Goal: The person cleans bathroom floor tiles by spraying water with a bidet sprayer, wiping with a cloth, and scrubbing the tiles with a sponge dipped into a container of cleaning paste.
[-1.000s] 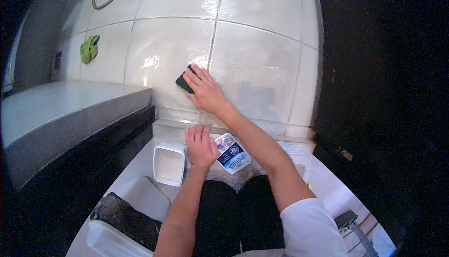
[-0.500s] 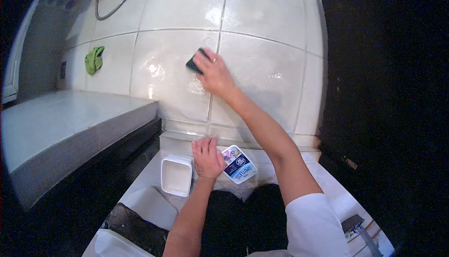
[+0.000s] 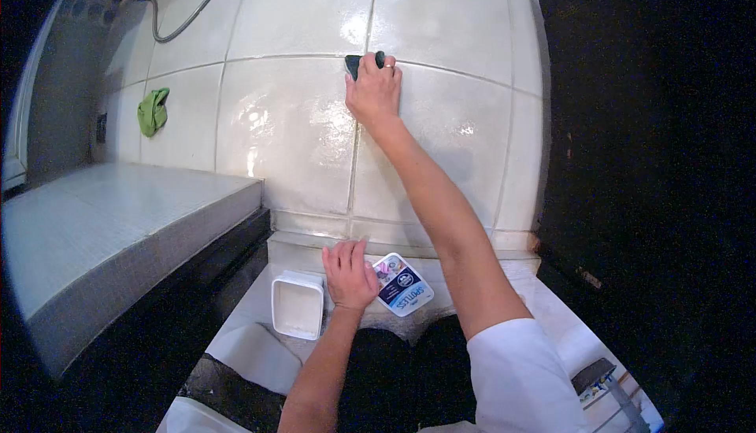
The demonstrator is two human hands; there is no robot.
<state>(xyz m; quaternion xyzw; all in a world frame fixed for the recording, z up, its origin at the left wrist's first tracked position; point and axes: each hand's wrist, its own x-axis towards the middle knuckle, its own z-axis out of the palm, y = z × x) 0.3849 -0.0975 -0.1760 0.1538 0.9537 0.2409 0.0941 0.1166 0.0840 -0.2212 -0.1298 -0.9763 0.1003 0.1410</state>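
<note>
A dark green scouring pad (image 3: 353,64) is gripped under the fingers of my right hand (image 3: 375,96), pressed on the wet white tiles near a crossing of grout lines. My left hand (image 3: 350,277) rests flat on the low ledge (image 3: 315,248), fingers a little apart, holding nothing. Just right of it lies a white lid (image 3: 404,285) with a blue "SPOTLESS" label. To its left stands an open white tub (image 3: 298,308) with pale contents.
A crumpled green cloth (image 3: 153,112) lies on the tiles at the left, below a grey hose (image 3: 189,24). A raised white slab (image 3: 126,212) borders the left side. A dark surface (image 3: 630,157) fills the right. A dark-headed tool (image 3: 592,376) is at the lower right.
My right hand has moved with the pad up and to the right across the tiles, to the grout crossing. My left hand stays on the ledge between tub and lid.
</note>
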